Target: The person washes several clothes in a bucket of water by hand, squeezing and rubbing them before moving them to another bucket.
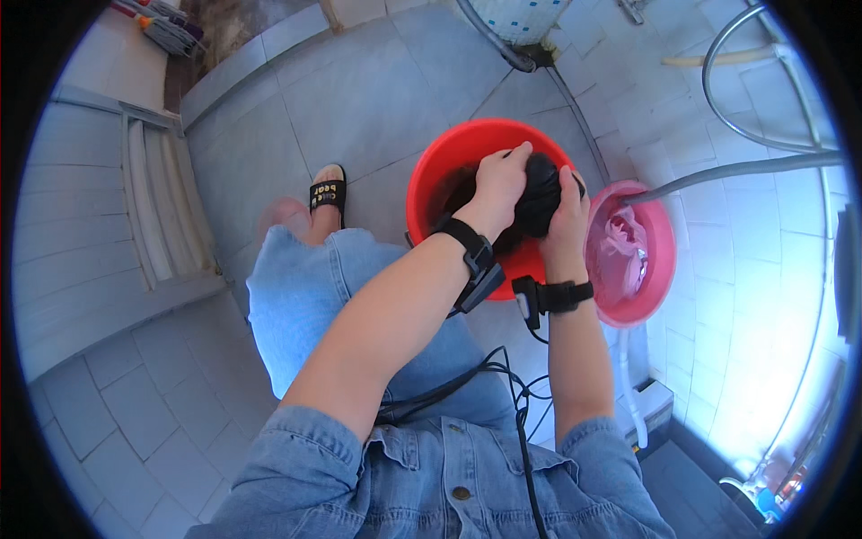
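Both of my hands are closed round a bunched black cloth (pixel 539 199), held over a red plastic basin (pixel 492 131). My left hand (pixel 499 187) grips its left side, with the thumb and fingers partly hidden behind the cloth. On the opposite side, my right hand (pixel 567 223) presses against it with its fingers wrapped round. What kind of garment or cloth it is cannot be made out. Something dark fills the left part of the basin below, mostly covered by my left hand and forearm. Each wrist carries a black strap with a small device.
A pink basin (pixel 663 269) with a pink plastic bag (pixel 626 241) stands right of the red one, against the tiled wall. A grey hose (pixel 736 171) runs into it. Black cables (pixel 449 386) hang across my lap. My sandalled foot (pixel 329 193) rests on the tiled floor (pixel 359 99).
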Motion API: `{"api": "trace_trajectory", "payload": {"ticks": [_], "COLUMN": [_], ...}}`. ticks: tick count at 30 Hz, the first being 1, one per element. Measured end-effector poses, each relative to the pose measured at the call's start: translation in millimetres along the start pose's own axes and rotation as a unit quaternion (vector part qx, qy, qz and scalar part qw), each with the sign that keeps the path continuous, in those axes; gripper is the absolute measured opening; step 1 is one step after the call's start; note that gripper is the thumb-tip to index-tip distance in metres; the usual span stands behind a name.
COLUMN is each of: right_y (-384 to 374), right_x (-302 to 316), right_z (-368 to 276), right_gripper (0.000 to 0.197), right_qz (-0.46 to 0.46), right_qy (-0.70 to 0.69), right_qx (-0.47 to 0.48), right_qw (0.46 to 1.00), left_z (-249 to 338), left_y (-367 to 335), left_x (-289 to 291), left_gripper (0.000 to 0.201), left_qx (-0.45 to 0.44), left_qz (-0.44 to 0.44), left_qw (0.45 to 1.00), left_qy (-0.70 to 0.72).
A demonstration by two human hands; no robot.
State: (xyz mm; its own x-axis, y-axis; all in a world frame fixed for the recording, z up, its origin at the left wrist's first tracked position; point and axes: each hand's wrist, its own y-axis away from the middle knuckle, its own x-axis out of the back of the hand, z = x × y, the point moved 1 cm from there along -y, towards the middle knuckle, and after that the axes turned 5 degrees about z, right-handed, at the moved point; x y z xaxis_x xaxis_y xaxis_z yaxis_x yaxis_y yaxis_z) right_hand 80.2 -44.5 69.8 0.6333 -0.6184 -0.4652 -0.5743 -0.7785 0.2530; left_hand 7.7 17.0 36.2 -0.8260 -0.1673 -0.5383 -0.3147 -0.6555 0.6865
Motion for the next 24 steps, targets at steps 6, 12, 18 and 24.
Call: {"api": "trace_trajectory", "payload": {"ticks": [6, 12, 18, 24], "right_y": [-30.8, -38.7, -43.2, -45.0], "right_x": [26.2, 21.9, 53.5, 59.6], "right_z": [23.2, 9.0, -16.5, 46.1], "right_gripper": [0.026, 0.034, 0.059, 0.055], "right_qz": [0.018, -0.037, -0.276, -0.350], "right_qy": [-0.047, 0.051, -0.123, 0.367], "right_qx": [-0.140, -0.226, -0.291, -0.156], "right_qw": [0.989, 0.972, 0.908, 0.848], "left_z": [10.0, 15.5, 58.8, 79.3], "left_y": [24.6, 16.5, 33.9, 67.8], "left_x": [-19.9, -15.0, -25.1, -53.0], "left_gripper": [0.027, 0.026, 0.017, 0.022], "left_qx": [-0.363, -0.354, -0.034, 0.005], "left_qz": [0.017, 0.068, 0.032, -0.112], "left_qw": [0.840, 0.854, 0.994, 0.986], "left_qy": [-0.404, -0.375, 0.101, 0.122]}}
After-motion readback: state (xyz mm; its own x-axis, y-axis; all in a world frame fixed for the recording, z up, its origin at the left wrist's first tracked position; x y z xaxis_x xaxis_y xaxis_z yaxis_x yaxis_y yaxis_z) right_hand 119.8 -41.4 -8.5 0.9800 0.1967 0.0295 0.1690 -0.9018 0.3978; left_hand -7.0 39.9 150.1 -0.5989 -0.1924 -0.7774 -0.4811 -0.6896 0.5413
